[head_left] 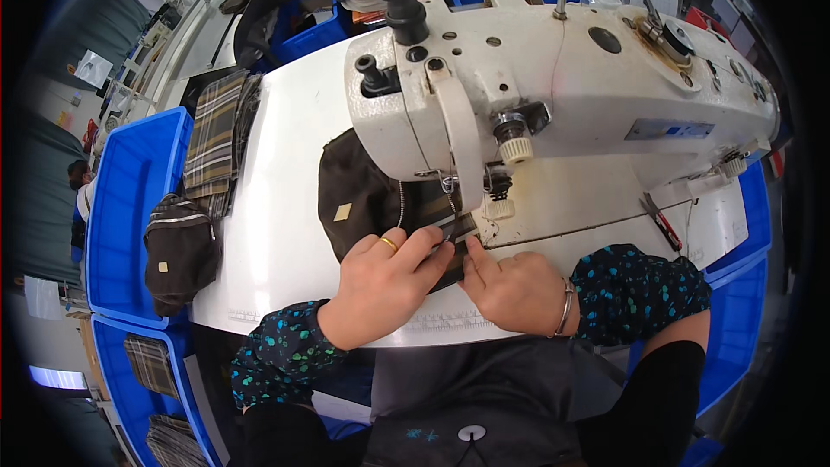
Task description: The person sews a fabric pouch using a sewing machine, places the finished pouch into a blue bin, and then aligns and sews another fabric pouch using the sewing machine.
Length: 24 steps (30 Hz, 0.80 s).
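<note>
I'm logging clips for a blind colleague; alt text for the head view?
A person's left hand rests on dark brown fabric at a white sewing machine, the right hand at the fabric's edge. Striped plaid fabric and blue bins are at left.

Operator's attire: dark oversleeves (640,294), loose and gathered, speckled with teal and green; black upper sleeves (653,398); dark grey apron (484,389) bearing small blue marks (422,434) and a white oval disc (472,432) with black cord (471,451). Left hand (380,284): gold-coloured ring (390,244) on one finger. Right hand (521,292): silver-coloured bangle (566,310) at the wrist.
</note>
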### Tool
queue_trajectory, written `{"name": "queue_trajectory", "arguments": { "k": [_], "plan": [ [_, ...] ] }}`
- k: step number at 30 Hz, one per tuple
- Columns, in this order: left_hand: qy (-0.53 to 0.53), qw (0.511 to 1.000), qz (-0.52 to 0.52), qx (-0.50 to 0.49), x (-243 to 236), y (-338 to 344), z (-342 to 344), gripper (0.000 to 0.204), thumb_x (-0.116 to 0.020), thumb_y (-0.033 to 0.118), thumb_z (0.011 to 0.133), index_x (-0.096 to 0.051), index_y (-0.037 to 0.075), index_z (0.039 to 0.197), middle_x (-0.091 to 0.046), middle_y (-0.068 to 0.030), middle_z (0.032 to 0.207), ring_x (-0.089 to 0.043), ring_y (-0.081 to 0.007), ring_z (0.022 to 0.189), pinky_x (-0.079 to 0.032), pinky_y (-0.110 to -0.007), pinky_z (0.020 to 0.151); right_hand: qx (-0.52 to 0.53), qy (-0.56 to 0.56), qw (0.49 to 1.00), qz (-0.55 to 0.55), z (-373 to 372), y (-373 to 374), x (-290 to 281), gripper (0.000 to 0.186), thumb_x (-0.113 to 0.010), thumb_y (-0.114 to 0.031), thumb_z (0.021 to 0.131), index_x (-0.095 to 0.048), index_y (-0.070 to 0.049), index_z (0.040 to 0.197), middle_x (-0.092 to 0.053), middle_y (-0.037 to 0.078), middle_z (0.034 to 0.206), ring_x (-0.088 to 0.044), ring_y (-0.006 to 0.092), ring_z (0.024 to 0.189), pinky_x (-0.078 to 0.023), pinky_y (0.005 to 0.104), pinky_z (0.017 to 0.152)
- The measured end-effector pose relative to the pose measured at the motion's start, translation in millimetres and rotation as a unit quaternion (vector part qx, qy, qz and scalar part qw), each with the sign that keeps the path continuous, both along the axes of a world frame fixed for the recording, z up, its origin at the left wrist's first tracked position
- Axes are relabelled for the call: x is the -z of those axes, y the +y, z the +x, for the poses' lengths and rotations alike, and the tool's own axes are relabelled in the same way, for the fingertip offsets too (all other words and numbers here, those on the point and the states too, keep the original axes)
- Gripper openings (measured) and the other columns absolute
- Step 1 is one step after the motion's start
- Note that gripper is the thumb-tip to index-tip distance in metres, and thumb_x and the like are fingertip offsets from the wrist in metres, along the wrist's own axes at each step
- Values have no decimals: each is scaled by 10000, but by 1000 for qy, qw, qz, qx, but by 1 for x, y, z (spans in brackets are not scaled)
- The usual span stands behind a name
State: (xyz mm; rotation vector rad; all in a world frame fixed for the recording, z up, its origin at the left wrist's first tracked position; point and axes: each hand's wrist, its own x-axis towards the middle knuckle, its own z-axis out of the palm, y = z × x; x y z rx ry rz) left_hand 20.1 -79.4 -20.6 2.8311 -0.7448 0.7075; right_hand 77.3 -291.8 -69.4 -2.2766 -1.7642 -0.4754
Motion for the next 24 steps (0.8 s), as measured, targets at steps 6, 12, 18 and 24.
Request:
{"name": "queue_trajectory", "arguments": {
  "k": [6,12,18,24],
  "plan": [
    [55,998,36,3,2,3,0,266,-683,148,712,-757,93,961,-696,31,1105,-572,-149,899,-426,-282,702,-43,46,997,46,-6,13,10,379,-614,-115,789,-703,115,1077,-703,353,1045,-643,149,508,-474,286,402],
    [113,993,15,31,10,1,2,283,-665,150,724,-757,72,980,-726,17,1143,-579,-155,982,-419,-302,808,-42,-21,998,32,-17,8,7,358,-622,-125,790,-707,129,1027,-693,374,1015,-606,143,466,-437,276,381],
    [118,992,15,32,14,-4,2,307,-709,91,713,-762,87,1016,-734,21,1150,-593,-154,933,-390,-326,789,-50,-20,997,46,-16,5,8,356,-620,-145,737,-722,118,954,-697,370,1013,-589,125,455,-410,264,386],
    [113,993,15,26,14,-5,0,321,-713,93,704,-761,85,1022,-731,14,1161,-590,-156,939,-389,-329,797,-58,-25,997,53,-14,6,8,337,-619,-157,723,-729,95,916,-707,354,1013,-577,118,446,-395,260,387]
  ]
}}
